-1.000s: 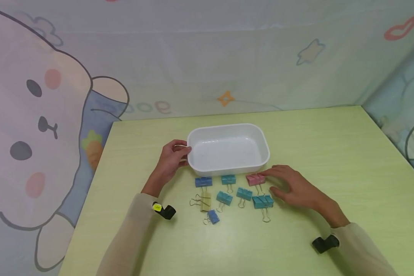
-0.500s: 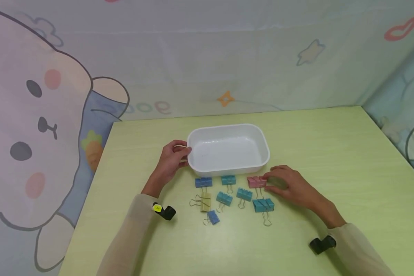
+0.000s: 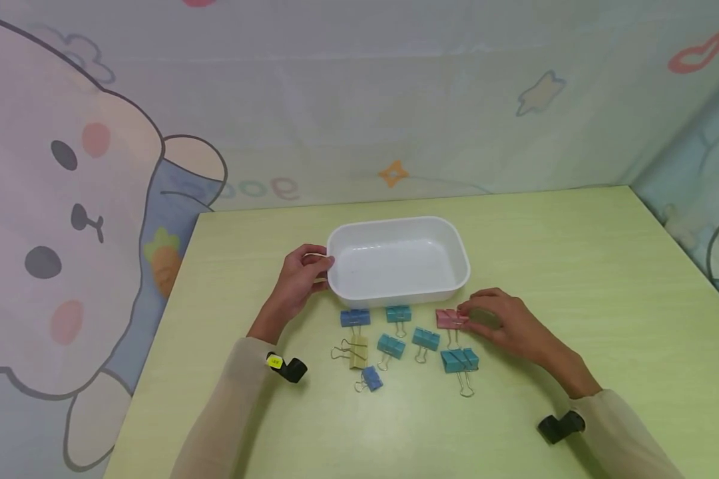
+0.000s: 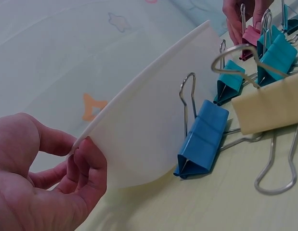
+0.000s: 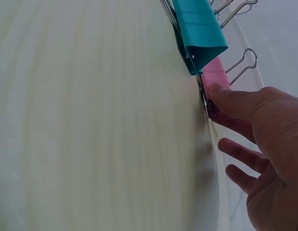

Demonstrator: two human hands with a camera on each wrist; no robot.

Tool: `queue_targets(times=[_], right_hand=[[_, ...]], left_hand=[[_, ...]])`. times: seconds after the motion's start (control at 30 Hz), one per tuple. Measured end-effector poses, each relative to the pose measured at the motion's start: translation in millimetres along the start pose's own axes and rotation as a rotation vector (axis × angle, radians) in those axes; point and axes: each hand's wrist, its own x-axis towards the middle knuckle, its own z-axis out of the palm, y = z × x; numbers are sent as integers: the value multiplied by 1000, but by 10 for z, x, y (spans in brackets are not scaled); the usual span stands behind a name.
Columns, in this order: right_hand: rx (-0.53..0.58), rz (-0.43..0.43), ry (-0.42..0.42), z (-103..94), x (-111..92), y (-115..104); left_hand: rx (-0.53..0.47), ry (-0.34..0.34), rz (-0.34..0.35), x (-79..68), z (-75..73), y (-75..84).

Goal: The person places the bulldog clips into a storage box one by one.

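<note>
My left hand (image 3: 299, 274) pinches the left rim of a white plastic tray (image 3: 398, 293), thumb and fingers around its edge. At the tray's front right corner, my right hand (image 3: 509, 322) pinches the end of a pink binder clip (image 3: 449, 319) between thumb and forefinger; the right wrist view shows the thumb on the pink clip (image 5: 215, 73). Just nearer than it lies a large teal binder clip (image 3: 460, 360). A blue binder clip (image 4: 204, 139) and a yellow binder clip (image 4: 269, 108) lie near the left hand, in front of the tray.
More binder clips lie in front of the tray: teal ones (image 3: 391, 346) in the middle and a small blue one (image 3: 372, 378) nearest. The pale green table (image 3: 575, 266) ends at a printed cloth (image 3: 359, 100) behind. Black wrist cameras (image 3: 562, 426) sit on both sleeves.
The right hand has taken hold of the pink clip and shifted it slightly right and nearer. The large teal clip has slid a little nearer. The left hand stays on the tray.
</note>
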Motion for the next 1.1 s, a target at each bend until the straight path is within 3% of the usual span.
queue_targets(times=[0.67, 1.1], right_hand=[[16, -63, 191, -64, -61, 3], [49, -92, 226, -338, -51, -75]], left_hand=[[-13, 2, -4, -7, 6, 6], [-20, 4, -3, -7, 7, 10]])
